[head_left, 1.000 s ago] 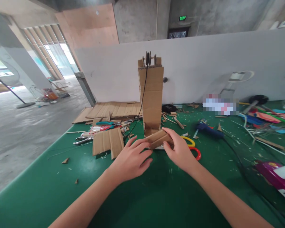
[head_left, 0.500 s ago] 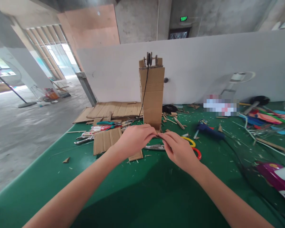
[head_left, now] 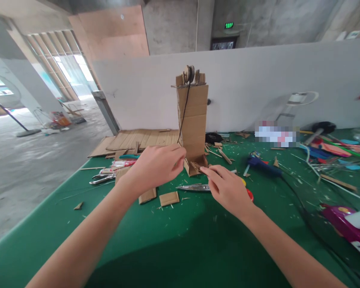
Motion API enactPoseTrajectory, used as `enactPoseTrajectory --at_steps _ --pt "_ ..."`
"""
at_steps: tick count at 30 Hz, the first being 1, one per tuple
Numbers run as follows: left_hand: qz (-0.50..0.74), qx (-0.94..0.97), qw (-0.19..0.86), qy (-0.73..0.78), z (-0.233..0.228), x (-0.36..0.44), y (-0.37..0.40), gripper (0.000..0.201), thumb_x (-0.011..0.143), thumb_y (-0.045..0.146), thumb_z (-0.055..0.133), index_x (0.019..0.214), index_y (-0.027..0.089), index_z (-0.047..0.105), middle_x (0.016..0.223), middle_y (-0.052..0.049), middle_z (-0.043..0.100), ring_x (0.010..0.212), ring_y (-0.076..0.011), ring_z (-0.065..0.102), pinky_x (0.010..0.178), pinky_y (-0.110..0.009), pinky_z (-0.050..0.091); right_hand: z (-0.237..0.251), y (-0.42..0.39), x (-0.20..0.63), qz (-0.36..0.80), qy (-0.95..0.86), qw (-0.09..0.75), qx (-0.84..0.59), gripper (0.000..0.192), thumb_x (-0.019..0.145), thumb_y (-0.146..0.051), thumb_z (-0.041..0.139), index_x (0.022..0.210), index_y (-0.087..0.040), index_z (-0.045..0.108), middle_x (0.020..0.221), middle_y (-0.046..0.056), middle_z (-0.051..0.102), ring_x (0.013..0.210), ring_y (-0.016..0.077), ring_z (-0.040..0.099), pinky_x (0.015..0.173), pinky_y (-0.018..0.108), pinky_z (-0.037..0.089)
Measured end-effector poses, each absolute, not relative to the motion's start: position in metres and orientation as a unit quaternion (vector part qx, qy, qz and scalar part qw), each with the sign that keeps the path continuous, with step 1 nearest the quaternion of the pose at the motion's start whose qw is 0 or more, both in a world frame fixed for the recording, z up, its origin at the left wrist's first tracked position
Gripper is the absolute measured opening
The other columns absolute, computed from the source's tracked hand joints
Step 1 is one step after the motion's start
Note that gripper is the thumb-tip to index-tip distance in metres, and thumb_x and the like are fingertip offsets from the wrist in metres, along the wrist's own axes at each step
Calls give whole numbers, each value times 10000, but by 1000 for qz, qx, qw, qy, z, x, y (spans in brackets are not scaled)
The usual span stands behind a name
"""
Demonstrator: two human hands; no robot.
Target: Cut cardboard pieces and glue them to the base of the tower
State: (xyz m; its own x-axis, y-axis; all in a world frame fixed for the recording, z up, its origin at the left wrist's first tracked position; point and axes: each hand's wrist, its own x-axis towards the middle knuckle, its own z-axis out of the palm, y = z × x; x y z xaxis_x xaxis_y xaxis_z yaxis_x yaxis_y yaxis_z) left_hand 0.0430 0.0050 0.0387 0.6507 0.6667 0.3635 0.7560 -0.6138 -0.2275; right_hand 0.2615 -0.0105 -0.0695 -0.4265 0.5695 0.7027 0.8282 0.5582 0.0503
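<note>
Cardboard tower [head_left: 195,120] stands upright at the frame's centre. Fingertips of the left hand [head_left: 156,166] bunch beside its black cord [head_left: 185,108], those of the right hand [head_left: 230,187] near its base; whether either pinches anything, I cannot tell. Tugging the cord sideways could tip it.

A cardboard tower [head_left: 193,120] stands near the right hand [head_left: 228,190].

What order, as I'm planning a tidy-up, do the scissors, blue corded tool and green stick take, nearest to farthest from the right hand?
From the right hand, in the head view:
1. Scissors: partly hidden behind it.
2. Blue corded tool: to its right, farther back.
3. Green stick: far right.
</note>
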Motion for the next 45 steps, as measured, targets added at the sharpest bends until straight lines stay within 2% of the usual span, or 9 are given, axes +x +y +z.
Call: enactPoseTrajectory --at_steps 7,10,13,16,20,28,33,38,45 --pt "16 -879 137 -456 13 24 30 263 836 223 395 644 181 570 665 -41 615 583 -172 562 488 -273 274 -68 -14 257 -123 -779 378 -484 357 886 -171 437 1240 -179 482 1040 73 652 794 182 644 605 288 511" --pt "59 -882 114 -453 -5 23 40 302 802 93 392 993 181 609 940 -94 653 739 -208 628 542 -268 373 -68 -11 260 -101 -740 403 -529 348 895 -204 430 1239 -173 478 1126 97 636 895 220 650 669 318 531" --pt "45 -878 113 -464 -20 29 43 571 746 -3 376 1282 182 436 1058 -116 623 810 -225 641 585 -278 426 -67 -8 262 -96 -713 417 -555 348 894 -208 420 1235 -162 477 1190 118 613 1031 266 613 764 367 532" --pt "-53 -866 114 -483 -32 43 42 546 843 159 405 1377 207 301 1126 -119 585 823 -245 642 588 -296 450 -67 -7 262 -90 -702 421 -567 357 889 -209 422 1240 -168 474 1205 117 609 1087 283 587 827 403 521" --pt "-90 -876 67 -469 -47 58 43 362 905 379 395 1239 250 452 1141 -78 568 786 -212 648 591 -288 466 -69 -7 262 -77 -699 437 -561 377 886 -215 427 1256 -154 463 1231 130 593 1104 285 578 865 417 511" --pt "-103 -857 76 -499 -62 56 61 300 921 297 368 1191 267 495 1179 -46 574 846 -194 653 615 -272 477 -70 -9 261 -36 -739 431 -517 518 909 -181 370 1421 -209 303 1225 136 562 1019 261 608 825 424 527" --pt "-145 -849 49 -505 -52 56 58 314 885 268 422 1180 250 527 1156 -58 599 888 -212 641 675 -296 486 -71 -11 259 46 -734 454 -503 480 901 -207 403 1377 -245 347 1242 121 541 862 209 644 702 365 565" --pt "-328 -837 -111 -423 -19 56 51 292 904 252 389 1134 196 559 1026 -63 658 915 -180 618 802 -299 473 -68 -14 256 234 -692 511 -453 452 893 -219 417 1329 -254 303 1060 87 586 637 144 640 523 293 572" --pt "-298 -783 -389 -384 7 47 41 350 928 329 317 1132 163 549 1006 -103 669 877 -182 633 697 -293 509 -61 -16 258 316 -669 514 -434 469 875 -227 437 1321 -257 293 1034 97 576 598 146 634 452 281 545"
